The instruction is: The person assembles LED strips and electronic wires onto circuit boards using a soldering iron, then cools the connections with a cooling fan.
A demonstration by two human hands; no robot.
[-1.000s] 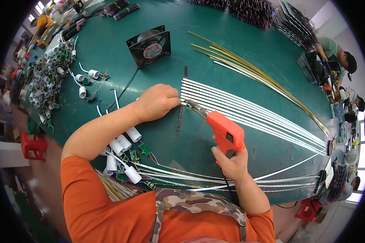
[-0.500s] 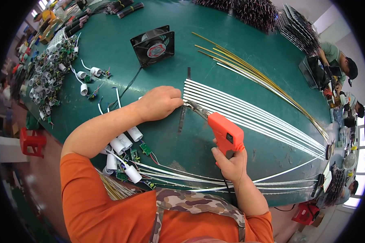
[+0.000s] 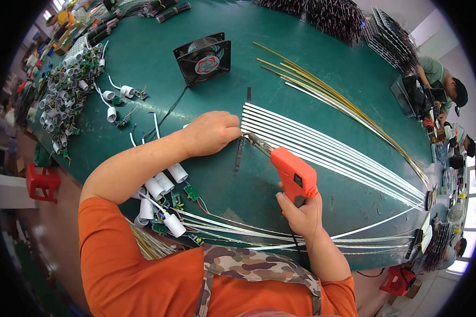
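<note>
My right hand (image 3: 304,215) grips an orange-red soldering gun (image 3: 293,170) by its handle. The gun's metal front points left, its tip close to the fingertips of my left hand (image 3: 210,134). Those left fingers are pinched together at the left ends of a row of thin white LED strips (image 3: 322,141); whatever they hold is hidden. Side by side, the strips fan in toward a holder on the right. Under their left ends runs a dark band (image 3: 239,158) on the green table (image 3: 238,198). White lamp caps (image 3: 178,173) with wires and circuit boards lie below my left forearm.
A black fan (image 3: 207,63) stands beyond my left hand. Gold and white strips (image 3: 328,95) lie farther off. Many white caps with boards (image 3: 63,100) are heaped at left. More strips (image 3: 248,232) cross near my body. A person (image 3: 443,84) sits at far right.
The whole view has shifted very slightly. Both hands and the soldering gun stay practically in place, with the gun's tip still beside my left fingertips.
</note>
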